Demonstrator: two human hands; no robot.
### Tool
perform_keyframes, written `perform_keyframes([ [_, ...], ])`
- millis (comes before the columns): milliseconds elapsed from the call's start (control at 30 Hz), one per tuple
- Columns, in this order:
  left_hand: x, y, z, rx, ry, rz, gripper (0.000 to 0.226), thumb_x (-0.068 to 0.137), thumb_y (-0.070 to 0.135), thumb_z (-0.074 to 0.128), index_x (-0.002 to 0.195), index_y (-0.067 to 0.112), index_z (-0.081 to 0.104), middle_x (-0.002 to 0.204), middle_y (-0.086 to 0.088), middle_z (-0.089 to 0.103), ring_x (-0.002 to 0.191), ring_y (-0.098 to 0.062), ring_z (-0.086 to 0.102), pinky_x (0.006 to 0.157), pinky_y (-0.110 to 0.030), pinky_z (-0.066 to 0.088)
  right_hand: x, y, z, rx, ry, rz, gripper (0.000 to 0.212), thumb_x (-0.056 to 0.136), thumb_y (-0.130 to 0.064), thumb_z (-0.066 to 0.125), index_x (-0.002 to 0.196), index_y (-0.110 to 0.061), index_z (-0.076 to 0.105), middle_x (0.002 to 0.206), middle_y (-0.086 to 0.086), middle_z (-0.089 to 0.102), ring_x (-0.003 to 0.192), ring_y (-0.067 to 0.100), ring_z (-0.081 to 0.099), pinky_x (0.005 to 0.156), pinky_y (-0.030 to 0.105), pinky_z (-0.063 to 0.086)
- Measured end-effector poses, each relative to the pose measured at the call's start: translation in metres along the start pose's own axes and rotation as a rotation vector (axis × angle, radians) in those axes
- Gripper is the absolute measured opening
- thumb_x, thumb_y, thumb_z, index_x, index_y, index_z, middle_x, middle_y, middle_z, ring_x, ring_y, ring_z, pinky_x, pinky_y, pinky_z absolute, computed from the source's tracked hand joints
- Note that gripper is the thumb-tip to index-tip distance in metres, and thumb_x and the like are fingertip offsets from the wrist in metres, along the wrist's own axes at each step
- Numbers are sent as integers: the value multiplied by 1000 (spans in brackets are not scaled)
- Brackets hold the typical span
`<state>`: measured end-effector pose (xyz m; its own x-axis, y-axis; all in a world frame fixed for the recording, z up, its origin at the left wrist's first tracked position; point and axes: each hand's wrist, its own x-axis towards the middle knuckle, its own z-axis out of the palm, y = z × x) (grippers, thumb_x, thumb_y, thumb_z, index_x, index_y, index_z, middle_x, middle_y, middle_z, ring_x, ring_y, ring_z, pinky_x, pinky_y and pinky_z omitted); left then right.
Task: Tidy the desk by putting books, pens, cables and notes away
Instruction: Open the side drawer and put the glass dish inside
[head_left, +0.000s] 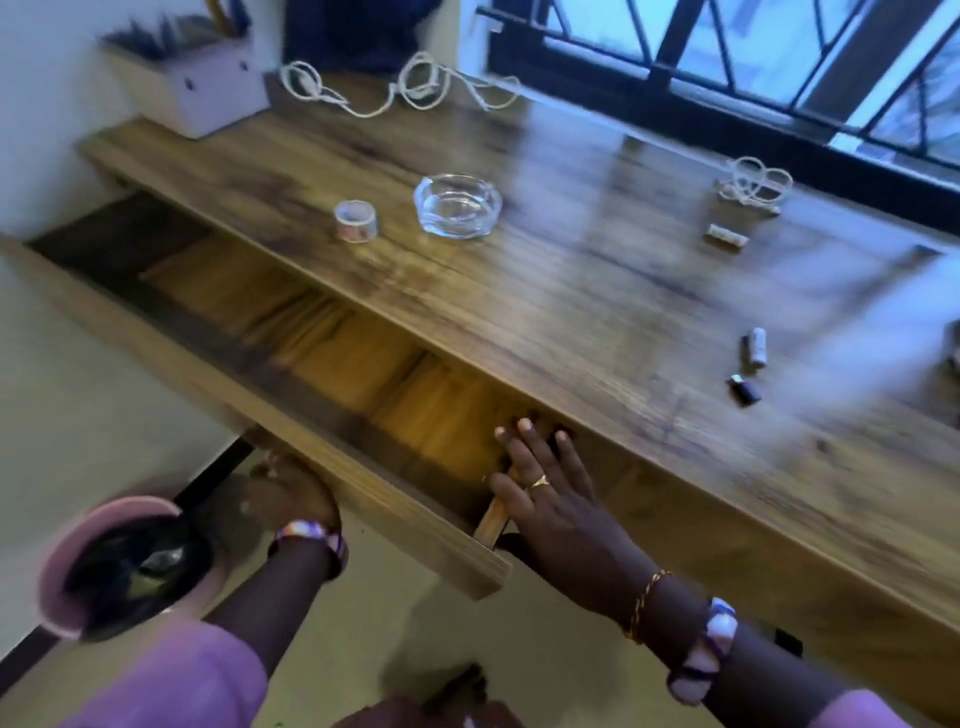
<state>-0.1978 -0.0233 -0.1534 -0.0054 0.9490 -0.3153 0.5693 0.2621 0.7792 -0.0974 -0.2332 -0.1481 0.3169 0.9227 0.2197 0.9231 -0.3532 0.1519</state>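
The wooden desk (545, 291) has its long drawer (332, 364) pulled out, and the drawer's inside looks bare. My left hand (291, 493) grips the underside of the drawer front. My right hand (550, 493) lies flat with fingers spread over the drawer's right end, holding nothing. A white cable (405, 88) sprawls along the far edge of the desk. A second coiled white cable (756, 182) lies at the far right. The picture is blurred by motion.
On the desk stand a glass ashtray (457, 205), a tape roll (356, 221), a white pen holder box (200, 88), and small items: a pale block (726, 239), a small tube (756, 347) and a dark adapter (744, 389). A pink bin (130, 564) sits on the floor at left. A barred window (753, 62) runs behind.
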Motion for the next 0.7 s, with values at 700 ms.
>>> perform_keyframes([
  [700,-21,-83,-190,65,1,-2,52,85,14,52,131,-3,34,127,-29,49,113,-47,49,90,-45,42,-45,-161,-40,145,24,-455,43,76,-54,61,103,-22,57,92,-2,64,90,19,60,93,37,48],
])
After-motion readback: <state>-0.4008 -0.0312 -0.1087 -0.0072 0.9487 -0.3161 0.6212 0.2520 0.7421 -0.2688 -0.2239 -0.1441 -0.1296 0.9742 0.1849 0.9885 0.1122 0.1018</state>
